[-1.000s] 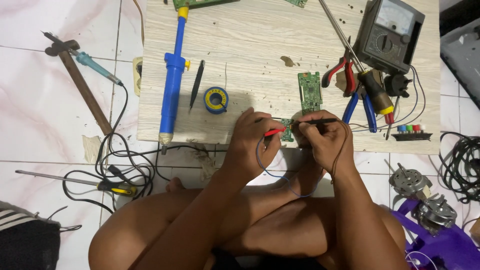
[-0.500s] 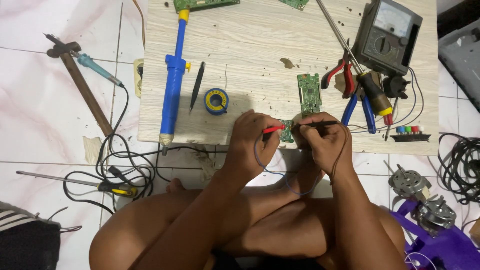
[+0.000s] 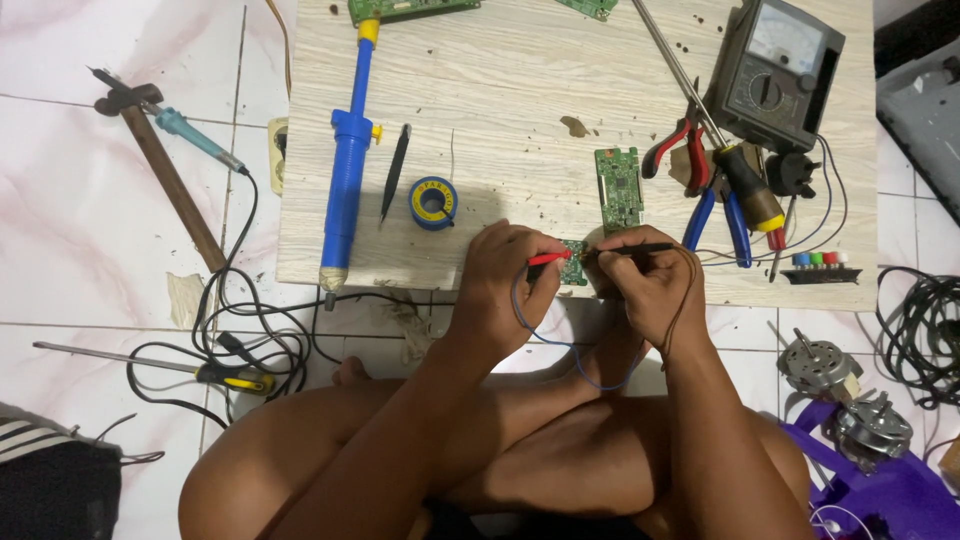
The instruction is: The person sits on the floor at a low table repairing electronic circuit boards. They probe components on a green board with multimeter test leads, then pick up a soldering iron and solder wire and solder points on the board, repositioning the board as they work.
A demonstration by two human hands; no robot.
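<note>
My left hand grips a red test probe whose tip touches a small green circuit board at the near edge of the pale wooden board. My right hand holds a black test probe, its tip on the same small board from the right. A blue lead loops down from the probes toward my crossed legs. A longer green circuit board lies just behind my right hand. The grey analog multimeter sits at the far right.
On the wooden board lie a blue desoldering pump, black tweezers, a solder reel, red pliers, blue pliers and a screwdriver. A hammer, soldering iron and cables are on the floor left; motors right.
Both hands stay on the small board with the probes; only slight shifts of the probe tips show.
</note>
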